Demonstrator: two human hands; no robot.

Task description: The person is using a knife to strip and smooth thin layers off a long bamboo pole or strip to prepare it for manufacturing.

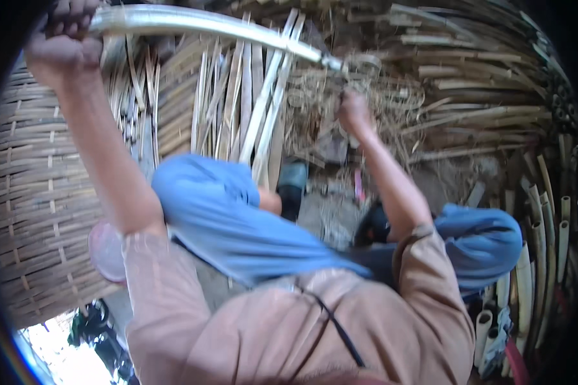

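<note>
At the upper left my left hand [67,48] is closed around the end of a long, pale split bamboo strip [205,24]. The strip bows across the top of the view, and its far end comes down close to my right hand [355,110]. That hand is closed too, held out over a heap of thin bamboo shavings [392,93]. What it grips is blurred and cannot be made out. Several more split bamboo strips [263,106] lie beneath the raised one, between my hands.
A woven bamboo mat [38,192] spreads on the left. Stacked bamboo pieces [481,83] lie at the far right, and cut bamboo tubes [546,244] line the right edge. My bent blue-trousered legs [237,218] are in front, with a pink scrap [358,184] on the ground between.
</note>
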